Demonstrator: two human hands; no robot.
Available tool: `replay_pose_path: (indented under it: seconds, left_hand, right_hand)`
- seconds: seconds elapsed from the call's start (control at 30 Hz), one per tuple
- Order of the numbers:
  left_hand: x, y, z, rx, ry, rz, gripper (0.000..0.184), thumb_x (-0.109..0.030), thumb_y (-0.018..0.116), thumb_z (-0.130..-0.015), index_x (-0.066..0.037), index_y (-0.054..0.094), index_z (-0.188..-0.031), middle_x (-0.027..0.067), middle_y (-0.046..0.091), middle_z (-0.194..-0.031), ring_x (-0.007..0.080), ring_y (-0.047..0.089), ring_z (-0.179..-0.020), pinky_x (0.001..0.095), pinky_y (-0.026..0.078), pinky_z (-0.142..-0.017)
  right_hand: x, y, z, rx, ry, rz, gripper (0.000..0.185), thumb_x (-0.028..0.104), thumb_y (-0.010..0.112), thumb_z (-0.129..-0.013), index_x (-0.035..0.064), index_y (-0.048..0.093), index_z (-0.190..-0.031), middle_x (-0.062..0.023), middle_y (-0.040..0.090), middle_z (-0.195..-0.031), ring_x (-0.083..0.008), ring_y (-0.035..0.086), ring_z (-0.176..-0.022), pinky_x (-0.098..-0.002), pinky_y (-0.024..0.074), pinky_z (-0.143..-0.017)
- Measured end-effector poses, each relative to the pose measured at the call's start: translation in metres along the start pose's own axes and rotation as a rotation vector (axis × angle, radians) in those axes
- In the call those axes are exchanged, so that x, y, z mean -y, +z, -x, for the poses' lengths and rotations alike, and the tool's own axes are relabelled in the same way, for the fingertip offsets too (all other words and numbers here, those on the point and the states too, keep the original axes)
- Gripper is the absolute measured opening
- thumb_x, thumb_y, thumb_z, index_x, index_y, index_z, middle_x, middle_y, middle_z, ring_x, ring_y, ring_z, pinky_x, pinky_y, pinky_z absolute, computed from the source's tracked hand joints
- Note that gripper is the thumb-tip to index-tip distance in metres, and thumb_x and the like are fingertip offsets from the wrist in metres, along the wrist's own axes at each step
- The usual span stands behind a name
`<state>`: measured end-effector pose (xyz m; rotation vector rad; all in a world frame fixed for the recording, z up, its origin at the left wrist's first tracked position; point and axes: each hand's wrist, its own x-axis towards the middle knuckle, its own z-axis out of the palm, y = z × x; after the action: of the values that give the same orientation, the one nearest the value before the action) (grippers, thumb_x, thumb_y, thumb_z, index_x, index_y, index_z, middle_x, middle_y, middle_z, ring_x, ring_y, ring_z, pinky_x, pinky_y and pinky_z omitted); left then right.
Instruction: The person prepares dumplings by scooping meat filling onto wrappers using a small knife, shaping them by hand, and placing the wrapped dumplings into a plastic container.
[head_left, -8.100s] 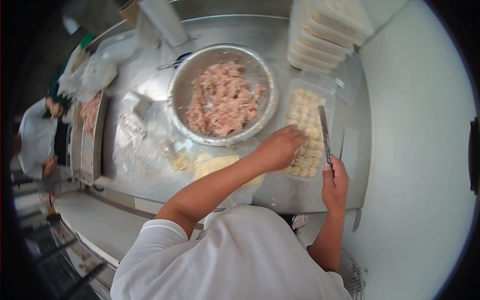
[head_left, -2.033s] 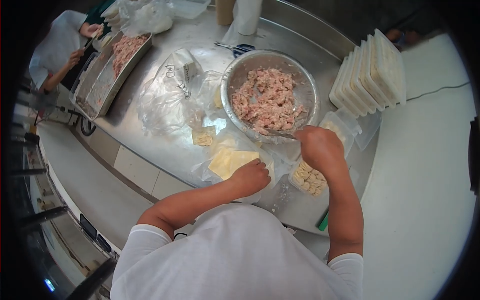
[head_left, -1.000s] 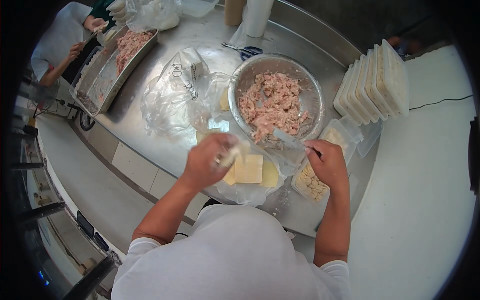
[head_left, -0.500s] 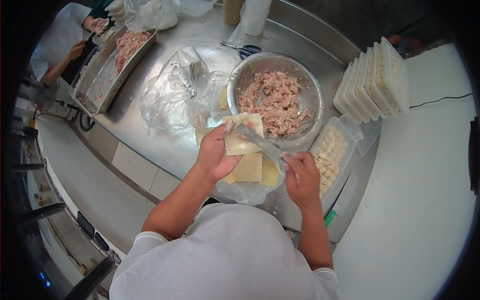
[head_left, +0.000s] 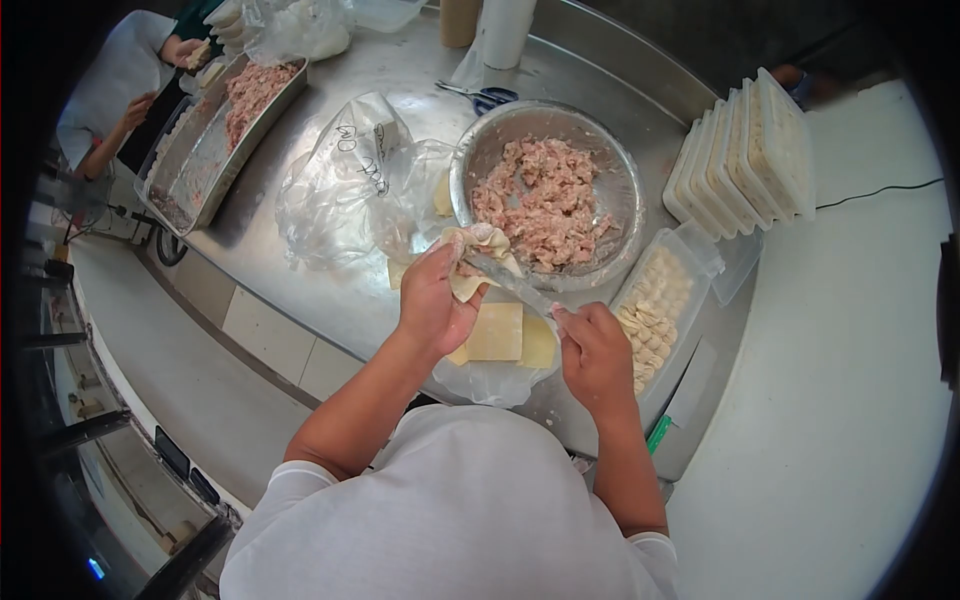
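Observation:
My left hand point(head_left: 440, 305) is closed around a dumpling wrapper point(head_left: 490, 240), which is bent up at its edges. A bit of pink filling shows inside it. My right hand point(head_left: 592, 350) grips the end of a flat metal spatula point(head_left: 525, 292), whose tip is in the wrapper. Square wrappers point(head_left: 496, 333) lie stacked on plastic just below my hands. Beyond them stands a steel bowl point(head_left: 628, 170) holding minced meat point(head_left: 540, 200). To the right of my right hand, folded dumplings point(head_left: 650, 330) fill part of a clear plastic container point(head_left: 708, 262).
Several stacked containers point(head_left: 745, 155) stand at the right edge. A green-handled knife point(head_left: 660, 432) lies near the front right. Scissors point(head_left: 490, 97) and a plastic bag point(head_left: 340, 190) lie behind. At the far left, another person's hands point(head_left: 185, 52) work beside a metal tray point(head_left: 215, 205) of meat.
The wrapper in my left hand was flat and is now bent up around the filling. The spatula's tip has moved slightly left and down with my right hand.

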<state>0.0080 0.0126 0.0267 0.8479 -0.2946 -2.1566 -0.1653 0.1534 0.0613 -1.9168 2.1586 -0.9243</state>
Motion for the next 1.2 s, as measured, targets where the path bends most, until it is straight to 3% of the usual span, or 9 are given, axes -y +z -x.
replay_pose_path:
  seconds: [0.23, 0.4, 0.53, 0.6, 0.67, 0.77, 0.83, 0.97, 1.2]
  left_hand:
    - [-0.009, -0.01, 0.0, -0.155, 0.048, -0.033, 0.03, -0.028, 0.046, -0.104, -0.011, 0.061, -0.123, 0.002, 0.064, -0.119, 0.0154, 0.059, -0.111, 0.0341, 0.042, -0.095]
    - [-0.006, 0.002, 0.006, -0.007, 0.064, -0.055, 0.032, -0.024, 0.045, -0.104, -0.008, 0.06, -0.127, 0.003, 0.065, -0.116, 0.014, 0.059, -0.107, 0.0333, 0.044, -0.092]
    - [-0.005, -0.009, -0.01, -0.186, 0.116, 0.015, 0.033, -0.025, 0.044, -0.105, -0.006, 0.059, -0.128, 0.0049, 0.065, -0.117, 0.0154, 0.061, -0.104, 0.0325, 0.048, -0.089]
    - [-0.006, -0.025, -0.018, -0.135, 0.108, 0.003, 0.034, -0.027, 0.044, -0.105, -0.007, 0.059, -0.128, 0.0043, 0.064, -0.119, 0.0153, 0.061, -0.105, 0.0324, 0.046, -0.091]
    - [-0.007, -0.028, -0.018, -0.083, 0.099, -0.012, 0.034, -0.029, 0.044, -0.105, -0.008, 0.059, -0.129, 0.0036, 0.064, -0.12, 0.0153, 0.06, -0.106, 0.0322, 0.044, -0.093]
    - [-0.018, -0.014, -0.013, -0.035, 0.1, 0.029, 0.035, -0.031, 0.046, -0.105, -0.009, 0.059, -0.128, 0.0035, 0.064, -0.121, 0.015, 0.06, -0.107, 0.0329, 0.042, -0.095]
    - [-0.023, -0.004, -0.003, -0.179, 0.058, 0.023, 0.039, -0.029, 0.042, -0.107, 0.0, 0.056, -0.128, 0.0101, 0.063, -0.12, 0.0199, 0.062, -0.101, 0.0363, 0.05, -0.095]
    - [-0.009, -0.004, -0.008, -0.184, 0.008, -0.038, 0.042, -0.034, 0.043, -0.106, 0.0, 0.057, -0.127, 0.0116, 0.062, -0.123, 0.0207, 0.061, -0.109, 0.041, 0.049, -0.099]
    - [-0.001, 0.005, -0.004, 0.307, -0.012, 0.096, 0.044, -0.038, 0.044, -0.105, -0.005, 0.053, -0.133, 0.0117, 0.061, -0.129, 0.0236, 0.059, -0.119, 0.0429, 0.045, -0.104]
  right_hand:
    - [0.002, -0.012, -0.004, 0.076, 0.031, -0.055, 0.032, -0.003, 0.065, -0.078, 0.0085, 0.074, -0.106, -0.0094, 0.057, -0.082, -0.0277, 0.06, -0.075, -0.0391, 0.05, -0.065]
    - [-0.005, 0.001, -0.015, 0.029, 0.009, -0.035, 0.033, -0.005, 0.063, -0.078, 0.0082, 0.073, -0.107, -0.0102, 0.057, -0.079, -0.0281, 0.061, -0.072, -0.0389, 0.0506, -0.064]
    - [-0.018, 0.003, -0.034, 0.008, 0.06, 0.008, 0.03, -0.002, 0.06, -0.082, 0.0092, 0.072, -0.107, -0.0119, 0.061, -0.085, -0.0318, 0.064, -0.077, -0.0415, 0.0524, -0.068]
    - [-0.033, 0.003, -0.048, 0.011, 0.096, 0.095, 0.027, 0.001, 0.059, -0.084, 0.0093, 0.072, -0.106, -0.013, 0.062, -0.088, -0.0339, 0.065, -0.079, -0.0433, 0.053, -0.07]
    - [-0.059, 0.007, -0.063, 0.27, 0.197, 0.363, 0.022, 0.006, 0.057, -0.087, 0.0097, 0.071, -0.104, -0.0144, 0.064, -0.094, -0.0375, 0.066, -0.085, -0.0474, 0.0531, -0.075]
    - [-0.058, -0.017, -0.068, 0.357, 0.205, 0.424, 0.021, 0.009, 0.056, -0.089, 0.0096, 0.071, -0.103, -0.0164, 0.064, -0.096, -0.0395, 0.066, -0.089, -0.0498, 0.0524, -0.077]
    - [-0.027, -0.03, -0.058, 0.365, 0.221, 0.465, 0.021, 0.007, 0.058, -0.087, 0.0102, 0.071, -0.103, -0.0159, 0.062, -0.093, -0.0375, 0.066, -0.086, -0.047, 0.0529, -0.075]
    - [-0.006, -0.016, -0.026, 0.099, 0.008, 0.127, 0.028, 0.002, 0.064, -0.08, 0.0116, 0.073, -0.104, -0.0117, 0.058, -0.089, -0.0318, 0.062, -0.077, -0.041, 0.0516, -0.069]
    - [-0.005, -0.013, -0.001, -0.041, 0.017, -0.003, 0.027, 0.0, 0.066, -0.078, 0.0094, 0.075, -0.102, -0.01, 0.057, -0.086, -0.0273, 0.06, -0.074, -0.0386, 0.0502, -0.063]
